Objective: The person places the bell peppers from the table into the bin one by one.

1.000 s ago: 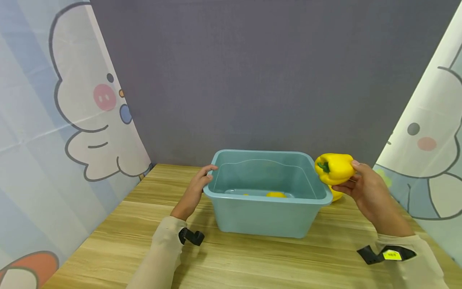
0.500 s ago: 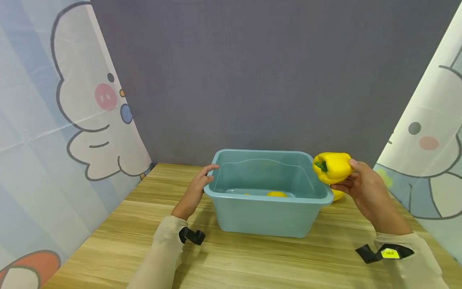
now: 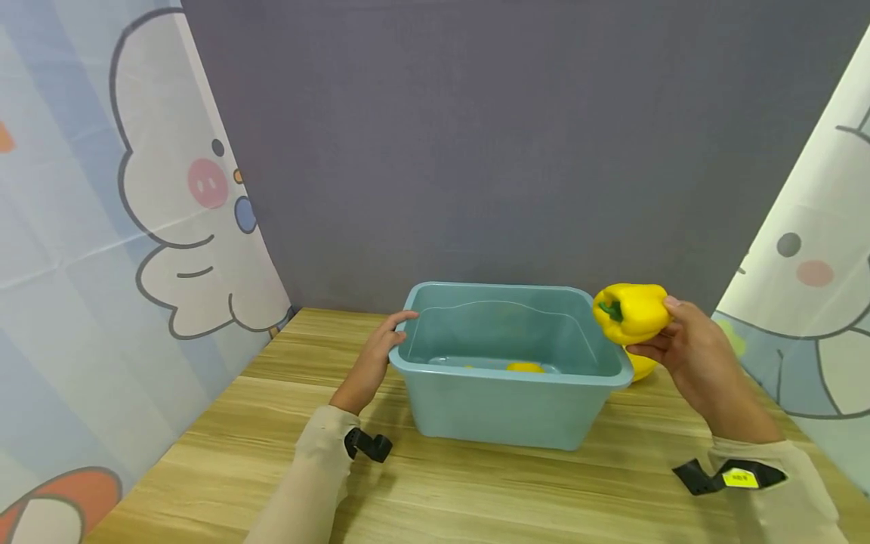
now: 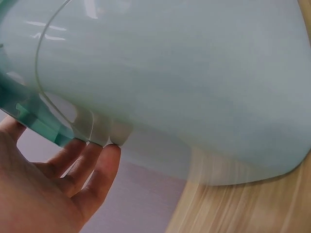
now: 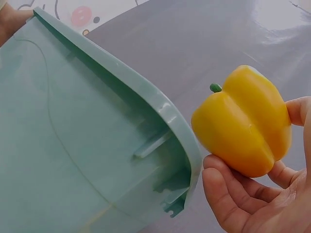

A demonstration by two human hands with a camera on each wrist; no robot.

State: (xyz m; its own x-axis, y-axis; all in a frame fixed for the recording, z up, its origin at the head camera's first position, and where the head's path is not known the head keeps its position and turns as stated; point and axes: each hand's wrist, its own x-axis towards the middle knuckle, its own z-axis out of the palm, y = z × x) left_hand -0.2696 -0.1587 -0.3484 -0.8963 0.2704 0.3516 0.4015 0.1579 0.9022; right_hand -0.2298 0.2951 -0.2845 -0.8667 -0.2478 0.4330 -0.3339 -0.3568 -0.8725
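A blue-green plastic bin stands on the wooden table, seen over its front rim in the head view. At its left rim is my left hand. In the left wrist view, the fingertips press the outer wall just below the rim, with another digit at the rim. My right hand holds a yellow bell pepper between thumb and fingers, beside the bin's right rim. The pepper lies sideways, its green stem toward the bin. Inside the bin shows a yellow thing, mostly hidden by the front wall.
Another yellow rounded thing sits on the table right of the bin, partly covered by the held pepper and the rim. A dark grey backdrop rises behind, with printed cartoon curtains at both sides.
The head view has shifted slightly, so the scene sits a little further right. Both hands keep their places, the left at the rim and the right around the bell pepper.
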